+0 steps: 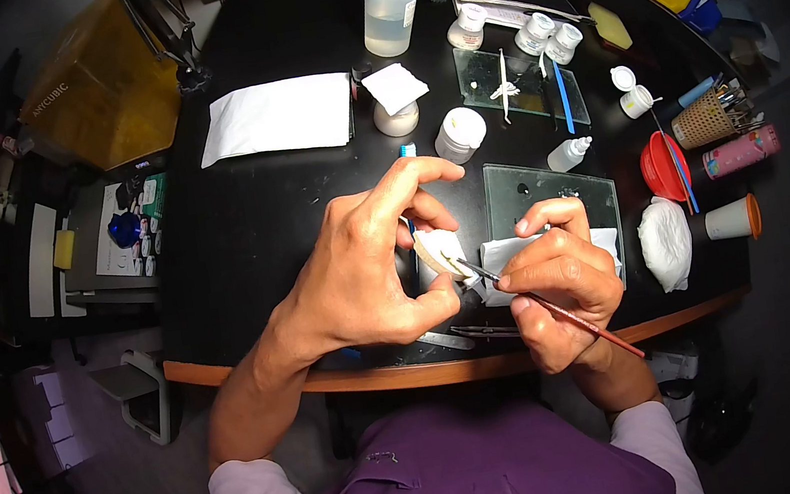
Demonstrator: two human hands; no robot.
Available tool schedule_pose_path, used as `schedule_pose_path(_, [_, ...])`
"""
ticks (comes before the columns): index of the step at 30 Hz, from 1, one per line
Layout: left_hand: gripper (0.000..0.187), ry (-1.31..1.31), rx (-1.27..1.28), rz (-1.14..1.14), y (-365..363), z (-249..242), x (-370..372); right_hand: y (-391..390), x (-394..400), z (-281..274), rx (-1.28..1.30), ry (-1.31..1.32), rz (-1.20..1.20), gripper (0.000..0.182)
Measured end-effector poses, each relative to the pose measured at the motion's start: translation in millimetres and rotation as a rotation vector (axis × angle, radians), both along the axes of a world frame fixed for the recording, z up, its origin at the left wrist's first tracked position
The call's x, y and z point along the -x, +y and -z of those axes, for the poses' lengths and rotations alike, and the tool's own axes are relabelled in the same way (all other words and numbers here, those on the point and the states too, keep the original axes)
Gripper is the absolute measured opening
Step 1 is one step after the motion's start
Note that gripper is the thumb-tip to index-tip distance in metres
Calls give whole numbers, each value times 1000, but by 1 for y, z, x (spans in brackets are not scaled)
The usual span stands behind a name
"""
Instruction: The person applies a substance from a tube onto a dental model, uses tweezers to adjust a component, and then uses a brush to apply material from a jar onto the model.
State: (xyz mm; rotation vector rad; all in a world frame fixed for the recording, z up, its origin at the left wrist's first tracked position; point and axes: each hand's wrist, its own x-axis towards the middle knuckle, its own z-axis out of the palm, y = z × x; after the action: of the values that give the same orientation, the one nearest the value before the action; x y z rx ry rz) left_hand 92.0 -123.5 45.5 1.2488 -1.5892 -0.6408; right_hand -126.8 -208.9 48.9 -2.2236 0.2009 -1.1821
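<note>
Between the fingertips and thumb of my left hand [377,260] is a small pale, curved piece [438,253], like a dental model. My right hand [563,289] is closed around a thin brush with a reddish-brown handle [582,320]; its dark tip touches or nearly touches the pale piece. Under my right hand lies a folded white tissue [497,255], partly on a glass plate [548,187]. A white-lidded jar [460,135] stands just beyond my left fingertips. The fine detail on the piece is too small to make out.
A clear bottle [390,5], small white-capped jars [467,27] and a second glass plate [518,83] stand farther back. White paper [276,117] lies at left. A red bowl [664,167], crumpled white cloth [665,244] and paper cup [730,220] are at right. The wooden desk edge [413,375] runs in front.
</note>
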Motion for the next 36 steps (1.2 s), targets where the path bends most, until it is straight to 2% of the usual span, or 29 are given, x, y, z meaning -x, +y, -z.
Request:
schedule_pose_path(35, [77,-13,47,-3,0,3,3,-4,5,1,14,-7,5,23])
schedule_pose_path(36, [77,-4,42,2,0,3,3,-4,6,2,-3,5,-4,19])
